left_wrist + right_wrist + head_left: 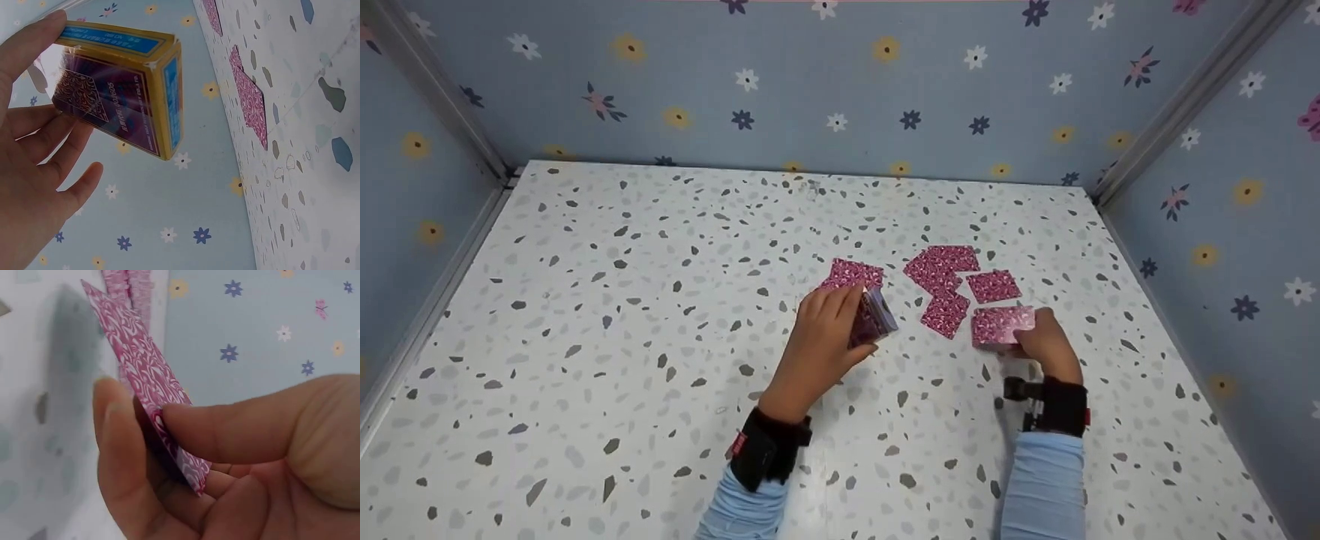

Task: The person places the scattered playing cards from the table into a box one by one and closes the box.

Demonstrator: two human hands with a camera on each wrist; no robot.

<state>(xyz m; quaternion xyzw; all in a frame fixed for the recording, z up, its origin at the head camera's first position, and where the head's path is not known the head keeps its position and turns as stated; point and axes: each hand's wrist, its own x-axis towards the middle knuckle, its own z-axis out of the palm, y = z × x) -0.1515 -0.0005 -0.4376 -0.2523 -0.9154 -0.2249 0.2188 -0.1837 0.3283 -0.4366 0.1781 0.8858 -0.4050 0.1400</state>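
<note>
A table [645, 420] lies beneath the left hand [825, 337], gripping, and the right hand [1046, 341], pinching. The gripped box [112, 95] is at the left hand's two o'clock; the pinched card [997, 324], at the right's ten; loose cards [941, 270] lie beyond.

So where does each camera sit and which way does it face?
Head: worn on the head, facing forward and down at the speckled table; left grip, right grip, sleeves show.
Left wrist: worn there, facing the box and floral wall; left grip shows.
Right wrist: worn there, facing pink cards; right grip shows.
Shared: head and left wrist show the box.
</note>
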